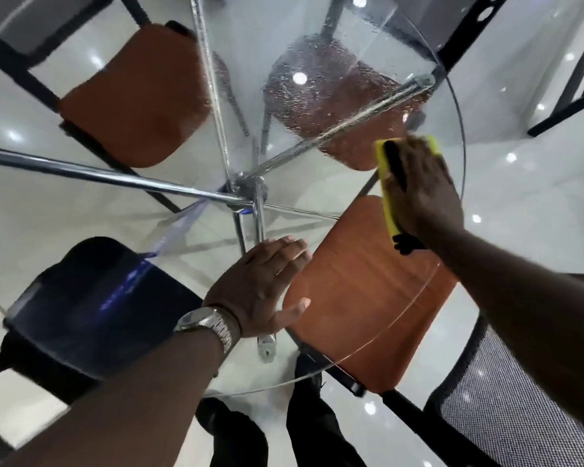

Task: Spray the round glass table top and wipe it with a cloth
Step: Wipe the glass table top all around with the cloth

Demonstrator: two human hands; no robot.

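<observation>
The round glass table top (450, 96) fills the view, with chrome legs meeting at a hub (248, 187) beneath it. Spray droplets cover the far part of the glass (317, 79). My right hand (422, 193) presses flat on a yellow cloth (388, 197) near the table's right edge; most of the cloth is hidden under the palm. My left hand (263, 288), with a metal watch on the wrist, rests flat on the near glass with fingers spread and holds nothing. No spray bottle is in view.
Orange-seated chairs show through the glass at the far left (132, 96), far middle (334, 96) and near right (368, 298). A black chair seat (81, 305) sits at the near left. A mesh chair back (506, 406) stands at the lower right. The floor is glossy white tile.
</observation>
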